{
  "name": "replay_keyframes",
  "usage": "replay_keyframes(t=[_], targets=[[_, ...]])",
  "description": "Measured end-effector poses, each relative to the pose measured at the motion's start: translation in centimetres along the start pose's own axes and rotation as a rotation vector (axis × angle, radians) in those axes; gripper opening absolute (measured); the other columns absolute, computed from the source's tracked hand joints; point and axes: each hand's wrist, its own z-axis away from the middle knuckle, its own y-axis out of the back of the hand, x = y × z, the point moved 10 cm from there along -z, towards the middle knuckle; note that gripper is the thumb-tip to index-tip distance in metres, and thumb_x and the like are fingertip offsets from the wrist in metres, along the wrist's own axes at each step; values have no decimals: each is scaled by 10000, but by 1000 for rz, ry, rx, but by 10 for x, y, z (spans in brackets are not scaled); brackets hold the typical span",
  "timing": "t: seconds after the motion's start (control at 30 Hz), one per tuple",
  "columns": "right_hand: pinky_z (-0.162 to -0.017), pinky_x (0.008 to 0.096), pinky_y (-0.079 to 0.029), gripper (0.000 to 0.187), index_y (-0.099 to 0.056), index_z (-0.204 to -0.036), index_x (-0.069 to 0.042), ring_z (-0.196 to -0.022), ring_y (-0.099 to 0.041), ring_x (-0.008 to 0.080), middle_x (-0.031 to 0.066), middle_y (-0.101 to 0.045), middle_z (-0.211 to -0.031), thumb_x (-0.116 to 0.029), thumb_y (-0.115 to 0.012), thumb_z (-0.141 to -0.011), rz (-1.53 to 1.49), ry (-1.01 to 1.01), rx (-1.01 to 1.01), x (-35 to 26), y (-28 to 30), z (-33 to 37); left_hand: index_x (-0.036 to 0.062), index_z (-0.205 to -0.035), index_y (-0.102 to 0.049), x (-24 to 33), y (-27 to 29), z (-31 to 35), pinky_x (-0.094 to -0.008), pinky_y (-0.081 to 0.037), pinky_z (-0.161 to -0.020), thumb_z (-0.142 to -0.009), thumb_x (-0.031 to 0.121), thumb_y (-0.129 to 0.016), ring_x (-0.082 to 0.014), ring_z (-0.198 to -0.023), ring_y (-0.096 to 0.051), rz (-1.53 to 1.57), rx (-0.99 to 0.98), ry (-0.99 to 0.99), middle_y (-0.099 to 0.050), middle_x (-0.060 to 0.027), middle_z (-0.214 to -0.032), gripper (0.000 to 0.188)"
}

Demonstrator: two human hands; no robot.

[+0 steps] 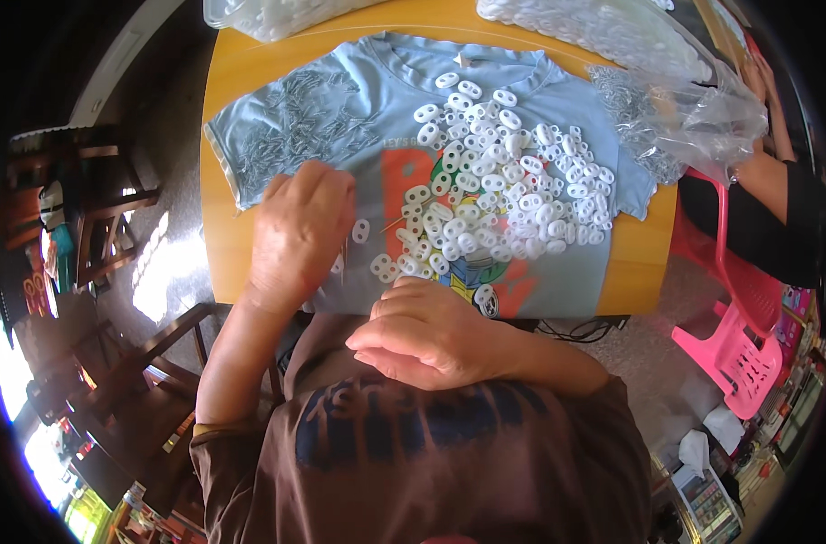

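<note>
My left hand (302,231) is over the left part of a light blue T-shirt (363,86) spread on the table. Its fingers curl down and are closed, and whatever they pinch is hidden. Just beyond them lies a loose heap of small metal springs (295,113). My right hand (426,334) is close to my body at the table's front edge, fingers bent and pressed together, with their tips hidden. Ahead of it spreads a pile of white oval plastic pieces with two holes (490,181). One such piece (361,230) lies apart, right beside my left hand.
Clear plastic containers of white pieces (603,36) stand along the far edge of the wooden table (639,281). At the right, a clear bag (712,122) lies by more springs (626,104), next to another person's arm (764,186). A pink chair (734,349) stands there.
</note>
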Motion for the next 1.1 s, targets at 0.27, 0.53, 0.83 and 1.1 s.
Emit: replay_keyframes(t=[0.27, 0.53, 0.83, 1.1], targets=[[-508, 322, -372, 193, -578, -889, -49, -547, -509, 205, 38, -537, -648, 32, -641, -726, -16, -95, 110, 10, 22, -4, 28, -889, -535, -23, 7, 4, -327, -466, -609, -805, 6, -570, -251, -647, -572, 335, 48, 290, -582, -107, -783, 93], [-557, 241, -411, 93, -608, -896, -3, -623, -539, 118, 58, -589, -759, 10, -598, -804, -104, -365, 159, 29, 39, 4, 27, -892, -541, -16, -4, 21, -161, -388, -516, -833, -30, -537, -25, -588, -487, 1096, 48, 616, -602, -28, -764, 82], [-572, 238, -421, 173, -566, -972, 9, -626, -530, 127, 70, -555, -794, 15, -594, -802, -68, -272, 324, 18, 62, -3, 22, -992, -521, 27, -3, 39, -155, -381, -534, -848, -44, -520, -22, -625, -476, 1590, -163, 632, -589, -20, -833, 158], [-564, 244, -423, 118, -589, -906, 10, -619, -533, 125, 75, -571, -776, 45, -576, -794, -50, -251, 274, 14, 56, -5, 7, -960, -544, 12, 2, 40, -187, -417, -544, -815, -67, -553, -53, -622, -504, 1315, -65, 596, -585, -34, -827, 163]])
